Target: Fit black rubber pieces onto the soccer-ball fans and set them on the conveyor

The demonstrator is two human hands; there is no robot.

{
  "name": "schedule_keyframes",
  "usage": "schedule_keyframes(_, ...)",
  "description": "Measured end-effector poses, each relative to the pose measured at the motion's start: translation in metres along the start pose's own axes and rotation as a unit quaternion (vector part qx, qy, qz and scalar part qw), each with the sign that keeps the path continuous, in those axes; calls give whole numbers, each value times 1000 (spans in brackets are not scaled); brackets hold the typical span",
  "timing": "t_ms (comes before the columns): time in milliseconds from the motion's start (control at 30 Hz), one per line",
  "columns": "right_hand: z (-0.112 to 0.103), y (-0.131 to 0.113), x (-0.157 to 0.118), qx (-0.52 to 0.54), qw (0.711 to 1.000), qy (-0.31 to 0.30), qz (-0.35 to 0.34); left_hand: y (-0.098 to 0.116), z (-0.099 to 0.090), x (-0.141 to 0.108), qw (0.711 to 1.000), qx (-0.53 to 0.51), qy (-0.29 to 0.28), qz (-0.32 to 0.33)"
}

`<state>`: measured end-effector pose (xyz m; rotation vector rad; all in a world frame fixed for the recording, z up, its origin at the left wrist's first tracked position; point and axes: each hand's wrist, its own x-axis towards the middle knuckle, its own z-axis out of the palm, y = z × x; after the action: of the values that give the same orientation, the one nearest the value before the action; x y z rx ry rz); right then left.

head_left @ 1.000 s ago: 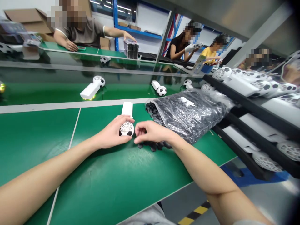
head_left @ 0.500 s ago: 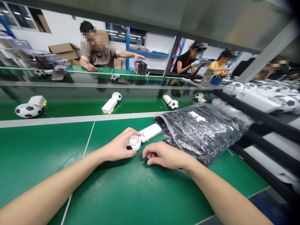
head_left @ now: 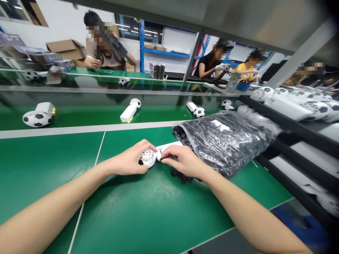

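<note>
My left hand (head_left: 134, 157) is wrapped round the ball-shaped head of a white device (head_left: 148, 158) with a football pattern, lying on the green table (head_left: 127, 211). Its white handle points right, partly behind my right hand (head_left: 180, 159). The thumb and forefinger of that hand pinch a small dark piece (head_left: 164, 159) at the joint between head and handle. Beside it, a clear plastic bag (head_left: 225, 137) full of black pieces lies on its side, mouth to the left. Several loose black pieces (head_left: 182, 176) rest below my right hand.
Beyond the table edge, more football devices (head_left: 129, 112) lie on a green conveyor (head_left: 92, 114). A black-railed rack (head_left: 293, 155) with white devices stands at the right. Several people sit across the line; one person (head_left: 111, 58) holds a dark object near stacked boxes.
My right hand has moved up and left from the table to the device's joint. Across the line, the person's arm has left the dark stack and now holds up a dark object.
</note>
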<state>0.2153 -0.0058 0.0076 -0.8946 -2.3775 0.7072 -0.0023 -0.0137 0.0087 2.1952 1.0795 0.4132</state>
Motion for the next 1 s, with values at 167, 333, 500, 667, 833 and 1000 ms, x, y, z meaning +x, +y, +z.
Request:
schedule_keyframes(167, 8, 0, 2, 24, 999, -17, -26, 1, 1, 0, 1000, 6, 4, 6)
schedule_keyframes(333, 18, 1, 7, 15, 998, 5, -68, 2, 8, 1, 1000, 5, 16, -7)
schedule_keyframes(500, 22, -1, 8, 15, 1000, 7, -19, 4, 13, 2, 999, 7, 46, -2)
schedule_keyframes(667, 22, -3, 13, 28, 998, -11, 57, 5, 16, 4, 998, 11, 67, -4)
schedule_keyframes(833, 24, -5, 15, 10, 998, -5, 67, 7, 19, 4, 995, 15, 102, 11)
schedule_keyframes(1000, 1, 0, 10, -14, 995, 10, 95, -3, -3, -3, 991, -27, 130, -25)
